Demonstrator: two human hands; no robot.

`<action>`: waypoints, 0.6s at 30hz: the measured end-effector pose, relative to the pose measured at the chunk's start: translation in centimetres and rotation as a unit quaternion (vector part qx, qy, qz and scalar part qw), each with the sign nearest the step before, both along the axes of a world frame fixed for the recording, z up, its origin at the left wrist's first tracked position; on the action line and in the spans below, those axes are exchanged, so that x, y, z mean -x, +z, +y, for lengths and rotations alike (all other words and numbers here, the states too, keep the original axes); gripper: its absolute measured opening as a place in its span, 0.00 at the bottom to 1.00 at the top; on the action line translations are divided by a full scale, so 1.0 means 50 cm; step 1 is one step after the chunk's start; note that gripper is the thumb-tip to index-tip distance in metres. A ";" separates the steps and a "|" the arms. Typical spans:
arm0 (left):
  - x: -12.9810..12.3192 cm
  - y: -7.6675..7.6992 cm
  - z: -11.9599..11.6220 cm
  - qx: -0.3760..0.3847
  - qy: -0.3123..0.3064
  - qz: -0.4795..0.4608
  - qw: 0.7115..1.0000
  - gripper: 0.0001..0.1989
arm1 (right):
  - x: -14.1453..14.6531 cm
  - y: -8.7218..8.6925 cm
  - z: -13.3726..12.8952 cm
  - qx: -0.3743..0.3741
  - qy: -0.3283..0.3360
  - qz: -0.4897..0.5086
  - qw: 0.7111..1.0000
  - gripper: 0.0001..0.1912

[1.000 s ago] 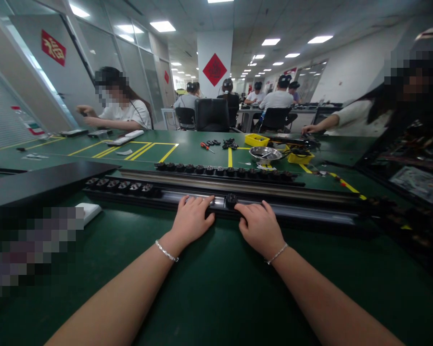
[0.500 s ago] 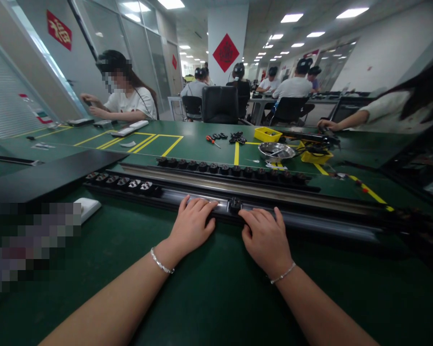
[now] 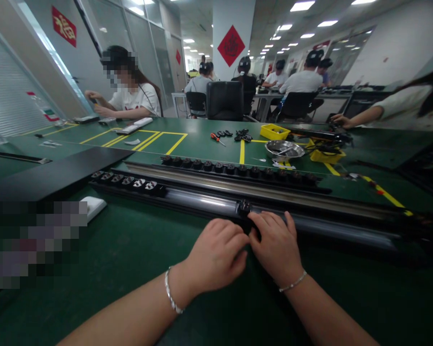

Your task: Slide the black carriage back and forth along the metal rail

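A long black metal rail (image 3: 198,203) lies across the green table, with several socket modules (image 3: 128,180) seated at its left end. One black module (image 3: 244,207) sits alone in the channel near the middle. The fingertips of my right hand (image 3: 276,242) rest on the rail beside that module's right side, thumb tucked below. My left hand (image 3: 218,254) is in front of the rail, its fingers curled and close to my right thumb; what they hold, if anything, is hidden.
Behind the rail lies a row of black modules (image 3: 231,168). Farther back are a screwdriver (image 3: 217,139), a metal bowl (image 3: 285,149) and a yellow bin (image 3: 274,131). A white power strip (image 3: 95,208) lies left. Other people sit around.
My left hand has come off the rail and moved right and toward me, its fingers now curled near my right hand. My right hand stays by the lone module. The view has shifted slightly.
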State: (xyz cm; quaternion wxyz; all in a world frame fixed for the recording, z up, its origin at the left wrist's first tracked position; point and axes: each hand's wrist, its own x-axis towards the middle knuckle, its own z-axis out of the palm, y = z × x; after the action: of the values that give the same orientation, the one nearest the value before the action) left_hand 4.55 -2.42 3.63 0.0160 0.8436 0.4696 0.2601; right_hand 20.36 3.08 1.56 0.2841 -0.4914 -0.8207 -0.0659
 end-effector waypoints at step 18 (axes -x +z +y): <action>0.008 -0.062 0.003 -0.002 0.180 0.137 0.974 0.32 | -0.001 0.007 0.000 0.046 0.015 0.026 0.998 0.14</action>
State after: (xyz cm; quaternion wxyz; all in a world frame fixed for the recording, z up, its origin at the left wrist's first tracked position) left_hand 4.17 -2.28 0.55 -0.0978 0.7727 0.6110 0.1415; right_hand 20.42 3.10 1.93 0.2838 -0.4930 -0.8224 -0.0110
